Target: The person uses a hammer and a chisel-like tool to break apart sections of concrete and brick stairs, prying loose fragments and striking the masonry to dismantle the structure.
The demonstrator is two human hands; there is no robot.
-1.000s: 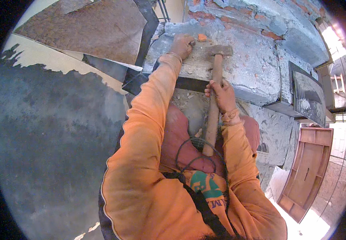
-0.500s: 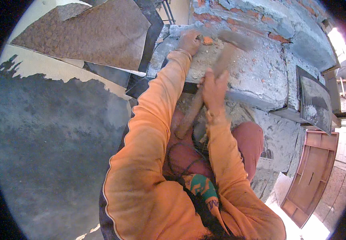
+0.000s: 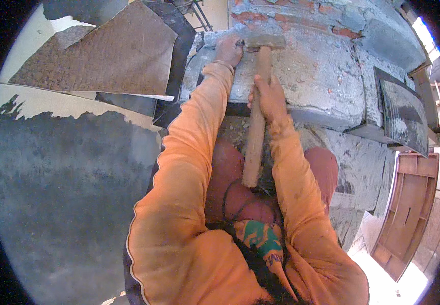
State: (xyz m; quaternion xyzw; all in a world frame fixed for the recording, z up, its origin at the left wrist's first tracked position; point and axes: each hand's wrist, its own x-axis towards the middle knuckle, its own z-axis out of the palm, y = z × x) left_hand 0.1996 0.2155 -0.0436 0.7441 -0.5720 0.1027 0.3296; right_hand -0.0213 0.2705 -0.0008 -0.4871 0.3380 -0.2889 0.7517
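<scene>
**Top-heavy hammer, choked-up grip**

Taking my view's centre as the clock's middle, I find the hammer [image 3: 255, 134] lying lengthwise: its head [image 3: 264, 42] near one, over the pale, crumb-strewn ledge [image 3: 321, 86], its handle's butt toward half past four. The right hand [image 3: 269, 97], at half past one, is wrapped around the handle fairly close to the head. The left hand [image 3: 228, 50], at twelve, is closed around a small dark piece [image 3: 239, 43] just beside the hammer's head; most of it is hidden, so I can't tell what it is.

I judge the hammer heavy at the head, stiff and hardly fragile. The thick, wood-looking handle should fill the palm, though dust could make it slide. I'd take hold where the right hand does for control; gripping nearer the butt would make the head feel heavier.
</scene>
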